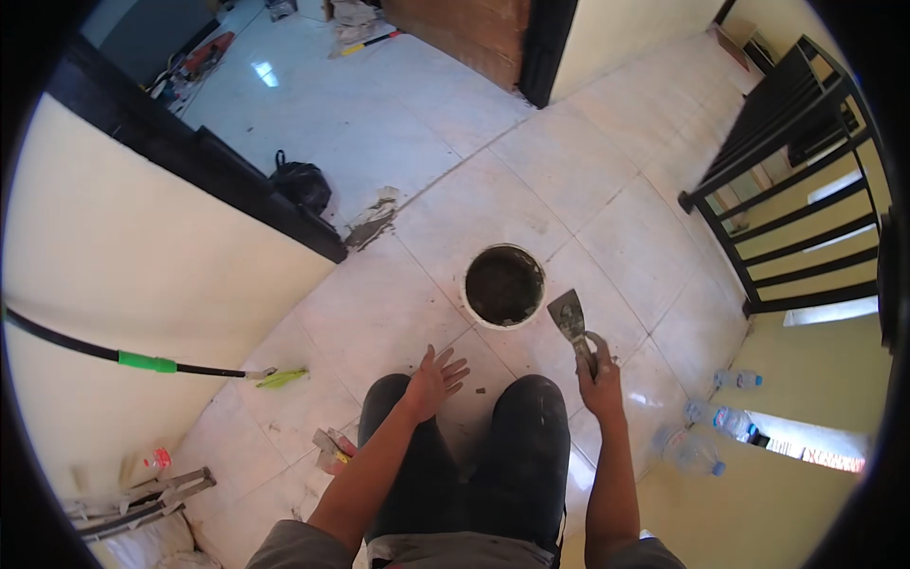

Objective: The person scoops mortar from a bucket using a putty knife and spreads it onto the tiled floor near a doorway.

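Observation:
My right hand (599, 376) is wrapped round the handle of a putty knife (571, 321), whose flat blade is smeared with grey and points up and away from me. Just left of that blade stands a white bucket (465, 293) holding dark grey material, which looks like mortar. Over my left knee, my left hand (438, 381) is held out with its fingers spread and nothing in it. A small dark crumb (481, 391) lies on the tiles between my knees.
A black bag (300, 184) and a grey smear (372, 225) are by the doorway. A black railing (796, 190) and several plastic bottles (730, 420) stand or lie on the right. To the left are a broom-like pole (199, 369) and a second scraper-like tool (334, 449).

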{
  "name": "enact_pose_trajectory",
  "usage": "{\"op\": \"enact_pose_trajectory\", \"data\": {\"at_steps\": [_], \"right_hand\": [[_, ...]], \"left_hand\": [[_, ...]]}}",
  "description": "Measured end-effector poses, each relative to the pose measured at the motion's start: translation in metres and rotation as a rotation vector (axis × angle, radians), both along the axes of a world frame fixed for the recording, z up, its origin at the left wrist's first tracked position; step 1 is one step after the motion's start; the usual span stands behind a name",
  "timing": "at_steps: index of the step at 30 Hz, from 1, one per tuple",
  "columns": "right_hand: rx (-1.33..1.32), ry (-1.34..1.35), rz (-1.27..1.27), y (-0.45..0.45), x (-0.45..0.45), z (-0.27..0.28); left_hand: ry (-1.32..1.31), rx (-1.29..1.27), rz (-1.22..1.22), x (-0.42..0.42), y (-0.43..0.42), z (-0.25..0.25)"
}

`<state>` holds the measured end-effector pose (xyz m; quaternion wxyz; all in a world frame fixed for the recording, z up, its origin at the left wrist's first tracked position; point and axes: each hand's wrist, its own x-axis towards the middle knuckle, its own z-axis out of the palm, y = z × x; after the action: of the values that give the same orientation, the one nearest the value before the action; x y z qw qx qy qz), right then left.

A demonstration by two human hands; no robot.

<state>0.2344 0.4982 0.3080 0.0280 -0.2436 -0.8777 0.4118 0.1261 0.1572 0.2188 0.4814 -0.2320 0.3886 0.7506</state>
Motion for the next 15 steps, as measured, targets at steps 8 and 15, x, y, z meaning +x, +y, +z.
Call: {"op": "enact_pose_trajectory", "data": {"at_steps": [8, 15], "right_hand": [[0.553, -0.193, 0.371, 0.001, -0.141, 0.039], [0.610, -0.541, 0.373, -0.035, -0.166, 0.039]], "left_hand": [[0.413, -0.265, -0.226, 0.025, -0.079, -0.002], [0.269, -0.180, 0.060, 0.028, -0.087, 0.001]]}}
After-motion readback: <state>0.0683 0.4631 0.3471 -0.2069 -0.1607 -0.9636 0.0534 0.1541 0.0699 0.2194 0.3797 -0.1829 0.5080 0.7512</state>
